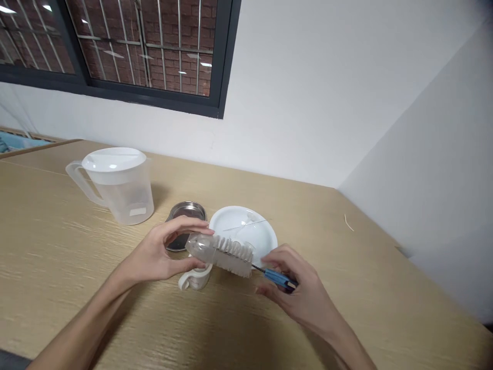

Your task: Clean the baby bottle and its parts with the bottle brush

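Note:
My left hand (169, 252) is closed around the rounded end of a clear plastic container (201, 247), held sideways above the table. The white bristles of a bottle brush (233, 255) lie at or within the container's other end; how far in they reach is hard to tell. My right hand (298, 282) grips the brush by its blue handle. Beneath the container stands a white cup (196, 280) with a handle, its top partly hidden. Behind it are a metal dish (188, 207), partly covered by my left hand, and a white plate (267, 239) with a thin, light stick-like item on it.
A translucent lidded pitcher (125, 192) stands at the left on the wooden table (162, 324). A pale, thin strip (348, 222) lies toward the right. The white wall (292, 103) and a barred window (146, 46) rise behind the table.

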Tool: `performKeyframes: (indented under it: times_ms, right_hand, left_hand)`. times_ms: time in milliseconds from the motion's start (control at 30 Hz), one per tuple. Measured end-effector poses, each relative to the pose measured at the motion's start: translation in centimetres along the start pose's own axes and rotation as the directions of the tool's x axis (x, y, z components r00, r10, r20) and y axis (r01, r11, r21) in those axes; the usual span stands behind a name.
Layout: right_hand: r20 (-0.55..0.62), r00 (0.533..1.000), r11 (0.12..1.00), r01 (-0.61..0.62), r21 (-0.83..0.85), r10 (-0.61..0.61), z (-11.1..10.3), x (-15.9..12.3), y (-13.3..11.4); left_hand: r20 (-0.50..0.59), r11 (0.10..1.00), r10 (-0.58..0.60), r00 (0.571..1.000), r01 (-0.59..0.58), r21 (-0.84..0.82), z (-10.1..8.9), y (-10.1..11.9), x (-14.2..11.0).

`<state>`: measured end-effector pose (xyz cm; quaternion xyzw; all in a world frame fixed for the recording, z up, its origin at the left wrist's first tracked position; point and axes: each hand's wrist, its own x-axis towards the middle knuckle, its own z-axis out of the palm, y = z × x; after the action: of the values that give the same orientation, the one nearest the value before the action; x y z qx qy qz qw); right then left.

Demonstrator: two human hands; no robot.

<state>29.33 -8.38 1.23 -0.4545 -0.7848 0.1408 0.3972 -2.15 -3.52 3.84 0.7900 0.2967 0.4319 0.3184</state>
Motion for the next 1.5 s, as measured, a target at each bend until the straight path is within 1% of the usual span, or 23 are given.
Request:
performKeyframes:
  times_ms: [100, 200, 300, 367, 500, 600, 700, 767, 800, 867, 900, 967, 1067, 1133, 1167, 1233, 1267, 1300, 1333, 1400, 1433, 1467, 1500]
  right_hand:
    - [-0.130, 0.977, 0.984, 0.160, -0.078, -0.169, -0.1, -0.4, 0.0]
    - [-0.182, 0.904, 0.910, 0.343, -0.233, -0.387, -0.2, -0.6, -0.1]
    - [-0.231, 0.861, 0.872, 0.375, -0.313, -0.453, -0.4, -0.6, -0.1]
    - [-0.234, 0.868, 0.883, 0.365, -0.296, -0.438, -0.6, -0.6, 0.0]
    - [-0.172, 0.948, 0.961, 0.248, -0.126, -0.267, -1.1, -0.1, -0.2]
    - [0.008, 1.000, 0.998, -0.007, 0.055, 0.007, -1.4, 0.4, -1.1]
    - [0.231, 0.939, 0.941, -0.295, 0.165, 0.254, -1.3, 0.6, -1.9]
    - [0.274, 0.906, 0.905, -0.380, 0.191, 0.322, -0.9, 0.3, -1.9]
    - [0.248, 0.908, 0.903, -0.386, 0.187, 0.336, -0.7, 0.1, -1.6]
    - [0.132, 0.941, 0.934, -0.328, 0.143, 0.310, -0.2, -0.3, -0.9]
    - [0.050, 0.969, 0.965, -0.247, 0.086, 0.244, -0.1, -0.5, -0.4]
    - [-0.027, 1.000, 0.999, 0.012, -0.035, -0.013, 0.0, -0.7, 0.2]
    - [-0.067, 0.938, 0.921, 0.319, -0.223, -0.341, -0.1, -0.7, 0.3]
    - [-0.103, 0.898, 0.870, 0.377, -0.318, -0.427, 0.0, -0.6, -0.1]
    - [-0.109, 0.896, 0.866, 0.375, -0.330, -0.430, 0.0, -0.5, -0.4]
    - [-0.087, 0.935, 0.913, 0.312, -0.263, -0.344, 0.1, -0.4, -0.9]
    - [-0.050, 0.969, 0.955, 0.229, -0.191, -0.242, 0.2, -0.3, -1.1]
    - [0.018, 0.995, 0.989, 0.104, -0.104, -0.103, 0.2, -0.3, -1.3]
    - [0.117, 0.991, 0.998, -0.060, -0.020, 0.062, 0.2, -0.4, -1.4]
    - [0.340, 0.883, 0.925, -0.370, 0.086, 0.322, 0.2, -0.5, -1.6]
    - [0.413, 0.830, 0.884, -0.455, 0.109, 0.375, 0.1, -0.6, -1.7]
    - [0.441, 0.811, 0.869, -0.478, 0.124, 0.383, 0.1, -0.6, -1.8]
    - [0.424, 0.830, 0.883, -0.451, 0.131, 0.362, 0.1, -0.7, -1.8]
  left_hand:
    - [-0.078, 0.988, 0.016, 0.997, -0.028, -0.155, -0.2, 0.4, 0.0]
    - [-0.092, 0.967, -0.009, 0.996, -0.015, -0.256, -0.2, 0.5, 0.1]
    - [-0.066, 0.957, -0.035, 0.997, 0.014, -0.288, 0.0, 0.4, 0.0]
    - [-0.026, 0.958, -0.038, 0.999, 0.029, -0.285, 0.3, 0.4, 0.0]
    - [0.022, 0.960, -0.011, 1.000, 0.016, -0.278, 0.8, 0.4, -0.3]
    - [0.013, 0.968, 0.006, 1.000, -0.002, -0.250, 0.8, 0.2, -0.4]
    - [0.037, 0.985, -0.008, 0.999, 0.014, -0.172, 0.5, -0.1, -0.3]
    - [0.034, 0.989, -0.032, 0.999, 0.037, -0.142, 0.4, -0.1, -0.2]
    - [0.021, 0.988, -0.046, 0.999, 0.049, -0.148, 0.3, -0.1, -0.1]
    - [-0.020, 0.980, -0.069, 0.997, 0.064, -0.190, 0.2, 0.0, 0.0]
    - [-0.040, 0.975, -0.079, 0.996, 0.069, -0.212, 0.2, 0.1, 0.0]
    - [-0.063, 0.970, -0.093, 0.994, 0.076, -0.230, 0.1, 0.3, 0.1]
    - [-0.055, 0.972, -0.113, 0.992, 0.099, -0.211, 0.0, 0.3, 0.1]
    - [-0.027, 0.972, -0.133, 0.991, 0.125, -0.200, -0.1, 0.2, 0.1]
    - [-0.004, 0.970, -0.142, 0.990, 0.139, -0.201, -0.2, 0.1, 0.1]
    - [0.053, 0.966, -0.156, 0.986, 0.164, -0.202, -0.4, 0.0, 0.1]
    - [0.085, 0.965, -0.160, 0.983, 0.174, -0.198, -0.4, -0.1, 0.1]
    - [0.115, 0.964, -0.163, 0.980, 0.183, -0.191, -0.5, -0.1, 0.1]
    - [0.141, 0.965, -0.166, 0.976, 0.190, -0.182, -0.6, -0.2, 0.1]
    - [0.171, 0.968, -0.162, 0.972, 0.191, -0.166, -0.6, -0.1, 0.2]
    - [0.172, 0.969, -0.157, 0.972, 0.186, -0.162, -0.6, -0.1, 0.1]
    - [0.164, 0.970, -0.149, 0.975, 0.176, -0.165, -0.6, -0.1, 0.1]
    - [0.147, 0.971, -0.139, 0.979, 0.164, -0.176, -0.6, 0.0, 0.1]
